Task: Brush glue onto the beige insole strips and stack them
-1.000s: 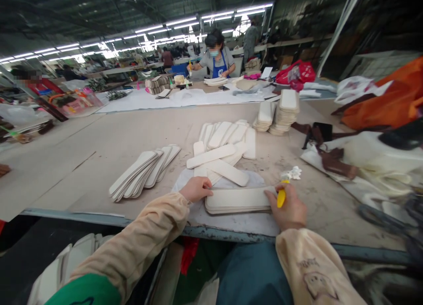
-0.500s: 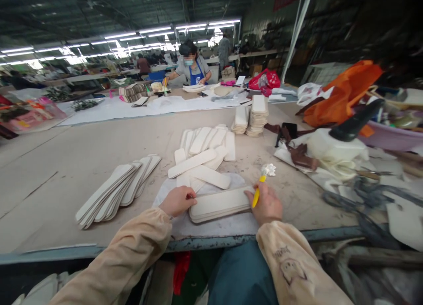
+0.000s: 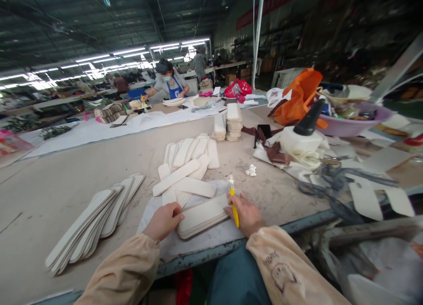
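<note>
My left hand (image 3: 163,221) presses with curled fingers against the left end of a small stack of cream oblong board pieces (image 3: 201,216), which lies on a pale sheet (image 3: 198,241) at the table's near edge. My right hand (image 3: 246,214) rests at the stack's right end and is closed round a yellow-handled brush (image 3: 233,203) whose white tip points away from me. Loose cream pieces (image 3: 185,175) lie in a heap just behind the stack.
A fanned row of cream pieces (image 3: 92,221) lies to the left. Two neat stacks (image 3: 229,122) stand farther back. A white bottle with a black nozzle (image 3: 306,140), scissors (image 3: 330,177), brown straps, an orange bag (image 3: 297,96) and a purple basin crowd the right. A person in a blue apron (image 3: 167,85) works at the far end.
The view has swung to the right, showing more of the cluttered right side. Both hands stay at the ends of the stack, and the brush now stands more upright in my right hand.
</note>
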{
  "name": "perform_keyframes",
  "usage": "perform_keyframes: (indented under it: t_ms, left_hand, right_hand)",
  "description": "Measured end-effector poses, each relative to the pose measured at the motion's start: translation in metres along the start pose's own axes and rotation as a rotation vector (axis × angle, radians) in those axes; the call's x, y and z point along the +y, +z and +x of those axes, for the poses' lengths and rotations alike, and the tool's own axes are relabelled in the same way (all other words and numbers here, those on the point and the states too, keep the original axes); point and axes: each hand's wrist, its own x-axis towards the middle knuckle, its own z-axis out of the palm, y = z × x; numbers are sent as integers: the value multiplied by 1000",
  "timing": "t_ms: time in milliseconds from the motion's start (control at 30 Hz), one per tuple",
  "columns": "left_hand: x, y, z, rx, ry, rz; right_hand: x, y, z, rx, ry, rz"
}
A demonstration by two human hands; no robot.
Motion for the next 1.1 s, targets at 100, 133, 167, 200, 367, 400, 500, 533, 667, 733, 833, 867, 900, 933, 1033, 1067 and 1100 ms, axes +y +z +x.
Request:
perform_keyframes:
  t_ms: [100,133,167,200,367,400,500,533,667,733,833,867,900,933,1033,1067,1100]
  left_hand:
    - [-1,1,1,22,-19,4]
    - [-2,2,1,28,-25,-3]
    - [-3,3,1,34,-34,-17]
    - [-3,3,1,43,-41,-39]
    - [1,3,-6,201,-23,-349]
    - [5,0,-9,244,-2,-457]
    - [26,-13,-19,325,97,-780]
    - [35,-19,-22,337,142,-859]
    - [76,-41,-30,382,276,-1041]
    - [94,-46,-28,402,298,-1125]
    - [112,-44,-20,456,302,-1259]
    - [116,-40,-16,486,290,-1316]
    - [120,-36,-13,507,265,-1386]
    - [123,-31,-10,507,234,-1464]
    - [134,-14,-5,394,139,-1667]
    - [138,-9,-5,360,121,-1703]
    - [142,-4,-4,349,108,-1729]
  right_hand:
    - [14,-5,-2,106,125,-101]
    - [18,-7,-3,146,173,-132]
    - [21,-10,-3,186,216,-156]
    - [22,-12,-3,225,252,-169]
    - [15,-27,-3,321,307,-59]
    - [11,-29,-2,318,286,-10]
    - [-1,-32,1,285,186,153]
    - [-6,-33,2,269,150,208]
    - [-25,-34,9,229,19,417]
    - [-33,-36,10,232,8,491]
    - [-40,-43,10,268,102,582]
    - [-42,-46,9,285,145,615]
    - [-43,-50,8,302,184,647]
    - [-43,-54,8,318,215,673]
    - [-40,-63,7,339,247,718]
    - [-39,-65,7,331,240,724]
    - [-37,-66,7,319,230,728]
